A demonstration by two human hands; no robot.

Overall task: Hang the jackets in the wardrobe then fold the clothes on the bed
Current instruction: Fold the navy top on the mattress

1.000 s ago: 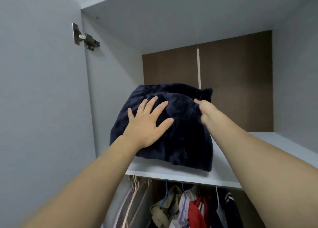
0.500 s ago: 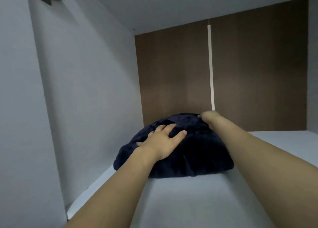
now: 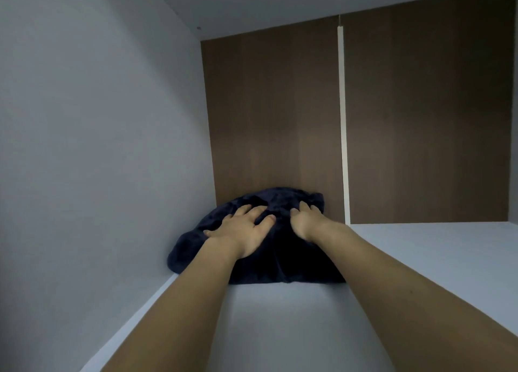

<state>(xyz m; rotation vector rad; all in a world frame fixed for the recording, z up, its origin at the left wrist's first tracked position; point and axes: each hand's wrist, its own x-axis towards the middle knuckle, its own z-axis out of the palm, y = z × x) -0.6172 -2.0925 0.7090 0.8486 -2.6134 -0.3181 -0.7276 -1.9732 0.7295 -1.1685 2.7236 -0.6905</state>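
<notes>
Side wall point(image 3: 98, 147): pale grey panel filling the left of the view, meeting the shelf along its lower edge
Shelf point(image 3: 280, 329): white board running away from the camera to the back panel, both forearms stretched out above it
Folded garment point(image 3: 280, 262): dark navy, plush-looking bundle lying on the shelf in the far left corner, its left edge against the side wall and its far edge at or just short of the back panel; which, I cannot tell
Left hand point(image 3: 244, 231): flat on the top left of the bundle, fingers spread and straight, palm pressing down into the fabric
Right hand point(image 3: 304, 218): on the top right of the bundle, just beside the left hand, fingers lying forward over the cloth; whether they grip a fold or only press cannot be told
Back panel point(image 3: 280, 119): brown wood-grain boards
Strip point(image 3: 342, 119): narrow white vertical strip on the back panel, right of the bundle
</notes>
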